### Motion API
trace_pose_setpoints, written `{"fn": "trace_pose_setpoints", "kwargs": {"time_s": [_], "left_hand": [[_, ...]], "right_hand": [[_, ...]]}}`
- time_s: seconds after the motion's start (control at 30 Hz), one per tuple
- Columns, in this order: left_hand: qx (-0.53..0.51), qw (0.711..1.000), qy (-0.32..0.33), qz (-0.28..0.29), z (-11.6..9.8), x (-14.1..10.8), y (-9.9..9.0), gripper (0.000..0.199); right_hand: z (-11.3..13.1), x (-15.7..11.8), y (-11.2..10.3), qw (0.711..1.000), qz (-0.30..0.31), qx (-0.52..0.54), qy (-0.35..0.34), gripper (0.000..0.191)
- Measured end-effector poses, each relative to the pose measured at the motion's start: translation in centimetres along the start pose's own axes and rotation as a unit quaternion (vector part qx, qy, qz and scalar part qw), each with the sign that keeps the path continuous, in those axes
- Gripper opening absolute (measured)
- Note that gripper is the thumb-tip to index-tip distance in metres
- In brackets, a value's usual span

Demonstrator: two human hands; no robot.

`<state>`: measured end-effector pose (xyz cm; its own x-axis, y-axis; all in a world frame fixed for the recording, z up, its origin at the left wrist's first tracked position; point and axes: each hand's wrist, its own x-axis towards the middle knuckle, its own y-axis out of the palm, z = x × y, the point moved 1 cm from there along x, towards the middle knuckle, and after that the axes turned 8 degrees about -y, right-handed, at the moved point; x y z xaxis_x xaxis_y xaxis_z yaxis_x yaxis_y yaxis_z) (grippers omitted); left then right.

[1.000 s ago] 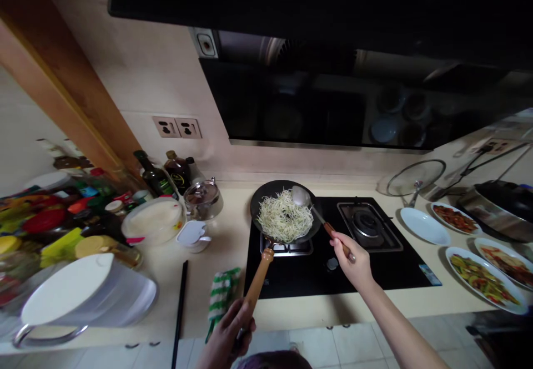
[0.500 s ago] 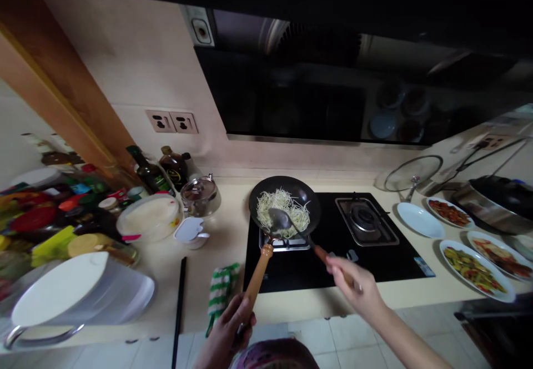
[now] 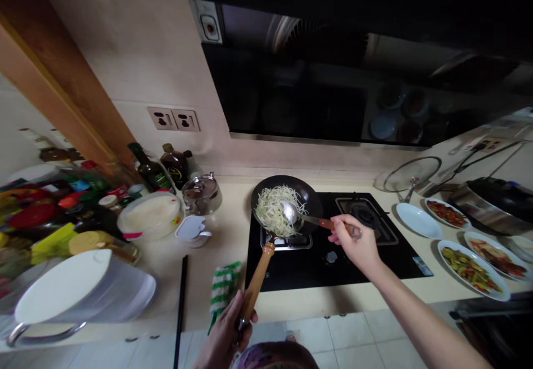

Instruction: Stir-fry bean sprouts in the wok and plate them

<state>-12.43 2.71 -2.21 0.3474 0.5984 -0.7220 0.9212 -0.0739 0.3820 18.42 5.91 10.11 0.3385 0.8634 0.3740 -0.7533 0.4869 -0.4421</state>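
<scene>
Fingers of the left hand (image 3: 228, 324) are wrapped round the wooden handle (image 3: 259, 277), which runs from the pan (image 3: 312, 202) to nearly seven o'clock, a grip that probably steadies it against the spoon's push; those of the right hand (image 3: 353, 240) grasp the cooking spoon (image 3: 290, 212) by its wooden end, just past three o'clock, likely to stay away from hot metal. Bean sprouts (image 3: 270, 205) lie heaped in the pan, the spoon's bowl among them. It sits over the left burner of the stove (image 3: 300, 277); whether fully on the grate I cannot tell. Beside the handle, towards eight o'clock, a striped cloth (image 3: 225, 287) lies on the table (image 3: 197, 302), and plates of food (image 3: 503, 294) stand between three and four o'clock, apparently to leave the stove free
</scene>
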Motion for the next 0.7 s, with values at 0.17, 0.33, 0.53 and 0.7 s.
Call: {"fn": "trace_pose_setpoints", "kwargs": {"time_s": [0.17,0.33,0.53,0.7], "left_hand": [[-0.017,0.999,0.01,-0.041,-0.1,0.0,0.0,0.058],[-0.054,0.996,0.02,-0.064,-0.2,-0.3,0.2,0.069],[-0.056,0.994,0.028,-0.085,-0.7,-0.8,0.7,0.06],[-0.07,0.991,0.028,-0.106,-0.5,-0.5,0.8,0.063]], "right_hand": [[-1.6,6.6,-3.8,0.993,0.026,-0.1,-0.057,0.028],[-4.3,10.6,-2.7,0.997,0.065,0.02,0.031,0.028],[-3.9,11.4,-3.0,0.967,0.221,-0.03,-0.124,0.023],[-4.9,11.2,-1.0,0.897,0.27,-0.09,-0.337,0.023]]}}
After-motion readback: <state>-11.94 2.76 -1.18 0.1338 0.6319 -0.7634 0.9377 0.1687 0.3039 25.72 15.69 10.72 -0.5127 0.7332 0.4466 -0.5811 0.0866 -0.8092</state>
